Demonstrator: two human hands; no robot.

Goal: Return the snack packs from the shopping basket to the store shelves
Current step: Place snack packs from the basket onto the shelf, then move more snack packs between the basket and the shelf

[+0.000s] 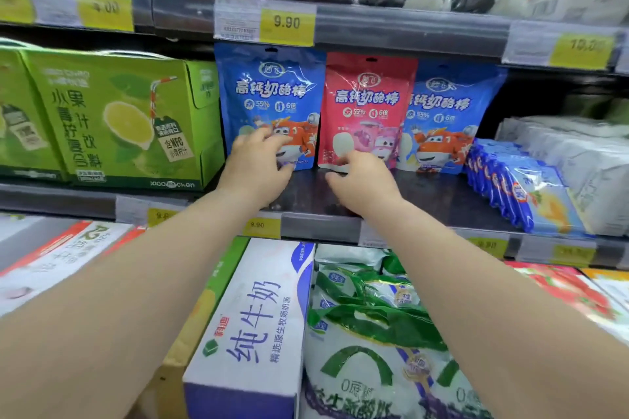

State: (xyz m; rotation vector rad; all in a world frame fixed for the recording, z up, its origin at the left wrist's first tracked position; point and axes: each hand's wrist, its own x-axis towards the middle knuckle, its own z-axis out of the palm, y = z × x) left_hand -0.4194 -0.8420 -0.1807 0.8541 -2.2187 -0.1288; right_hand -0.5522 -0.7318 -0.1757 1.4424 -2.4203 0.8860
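1. Standing at the left of the frame, the green drink cartons [112,119] are filling that end of the middle shelf [425,194], just beside the snack packs and playing no part in the job.
2. Reaching in left of centre, the left hand [257,168] is resting loosely spread against the lower part of the left blue pack [270,92], fingers touching its front; it is steadying the pack, not gripping it.
3. Standing upright at the centre, the red pack [369,102] is sitting between the two blue ones, its bottom edge on the shelf.
4. Coming in just right of centre, the right hand [362,178] is touching the bottom left corner of the red pack with curled fingers; whether it is pinching that corner or only nudging it I cannot tell.
5. Leaning behind the red pack's right edge, the right blue pack [454,112] is completing a row of three.
6. Lying at the right, the small blue sachets [503,187] are untouched.
7. Judging progress: three packs are already standing on the shelf and are being straightened, so this placement looks nearly finished. The shopping basket is not showing, so how many packs are left I cannot say.
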